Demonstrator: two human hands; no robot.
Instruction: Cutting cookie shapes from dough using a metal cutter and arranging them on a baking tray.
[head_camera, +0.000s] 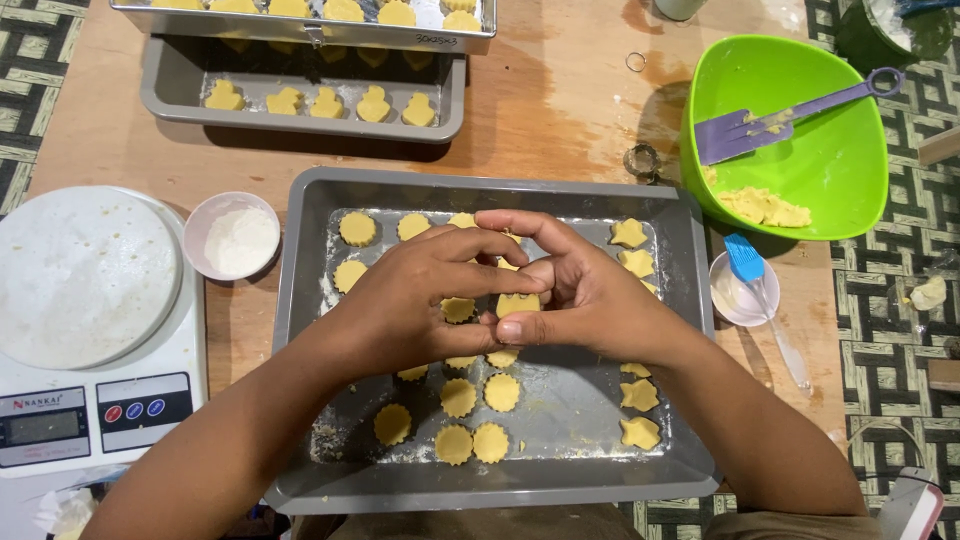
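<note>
Left hand (425, 300): palm down over the middle of the grey baking tray (500, 485), forearm entering from the lower left, fingers stretched toward the right hand, thumb meeting the other thumb; closed with the right hand on one dough piece (517, 303). Right hand (590, 290): forearm entering from the lower right, fingers curled over and interlocked with the left fingers, thumb laid flat beneath the piece; pinched on the same piece. Dough piece: pale yellow, small, flat-sided, held between both sets of fingertips just above the tray floor, mostly hidden by the fingers so its outline cannot be told. Directly under and below the hands: round scalloped dough cut-outs (458, 397), same yellow, set in close rows on a flour-dusted tray floor. Just right of the right hand: star-shaped cut-outs (640, 432) in a column along the tray's edge. Left of the left forearm: small white bowl of flour (233, 236), then a white kitchen scale (90, 330) with a round platform. Right of the right hand, past the tray wall: small white dish (728, 295) holding a blue-headed brush (745, 258). Farther right and up: green bowl (800, 160) with dough scraps and a purple spatula (770, 122); a metal cutter (642, 160) stands beside it. Farthest, beyond the fingertips: second grey tray (300, 105) of shaped cut-outs, another tray stacked partly over it.
</note>
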